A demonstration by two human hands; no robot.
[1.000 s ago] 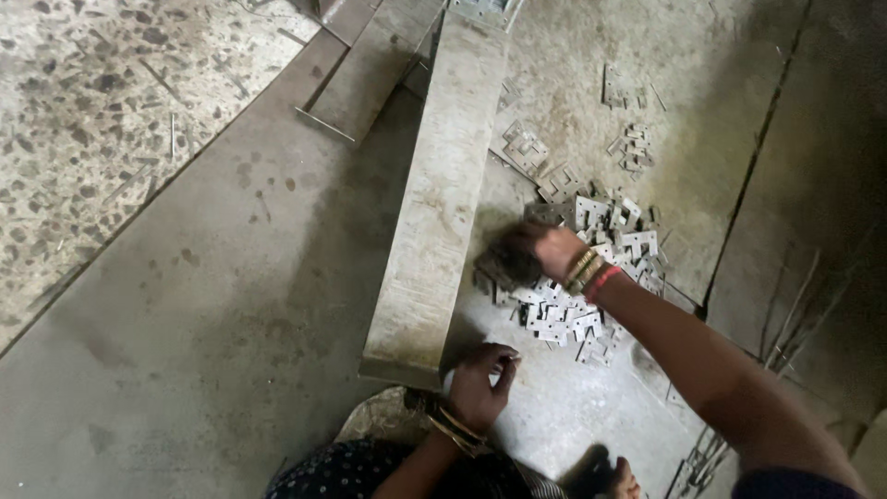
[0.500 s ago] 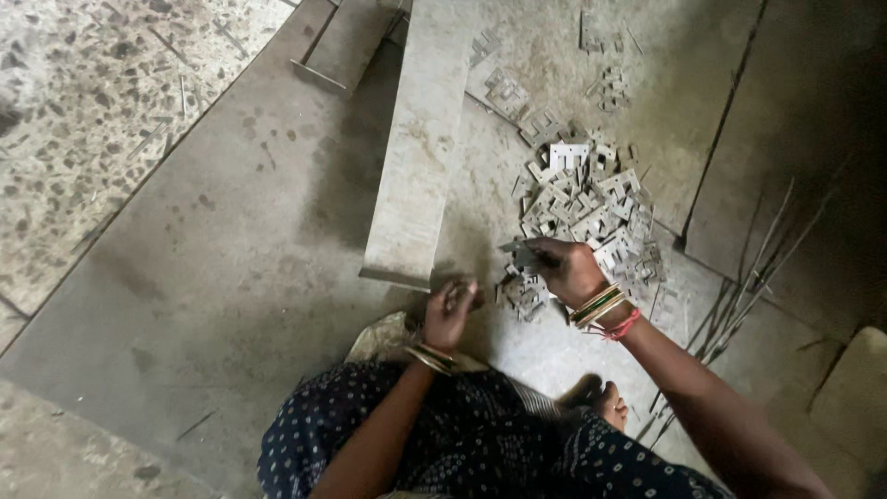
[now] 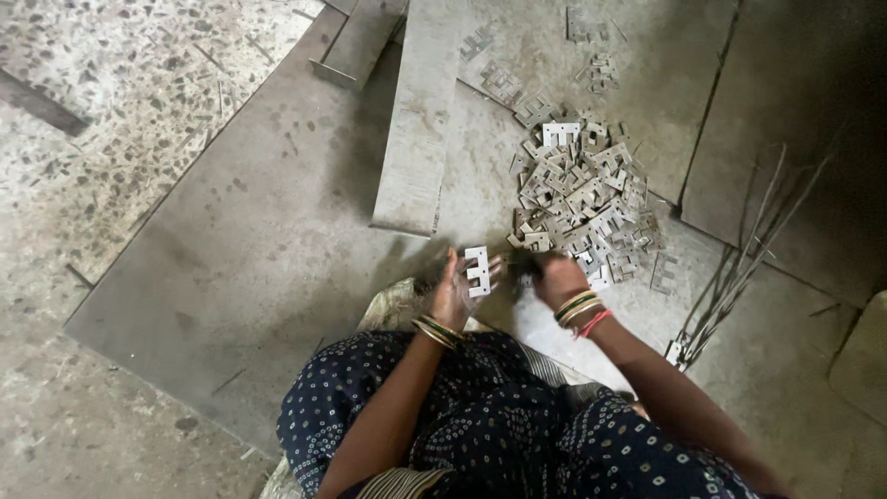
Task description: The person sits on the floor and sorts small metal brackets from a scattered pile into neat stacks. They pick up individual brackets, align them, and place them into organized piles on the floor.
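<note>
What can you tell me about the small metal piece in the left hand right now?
The E-shaped metal piece is a thin, flat, pale grey stamping with three short prongs pointing left off a straight spine. It looks like sheet steel, clean and unbent. It stands roughly upright in the picture, flat face to the camera, pinched in the fingers of the left hand, just above the person's lap and apart from the heap of similar pieces.

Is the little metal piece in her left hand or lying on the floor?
In hand: the E-shaped metal piece rests on the left hand's fingers, above the floor.
</note>
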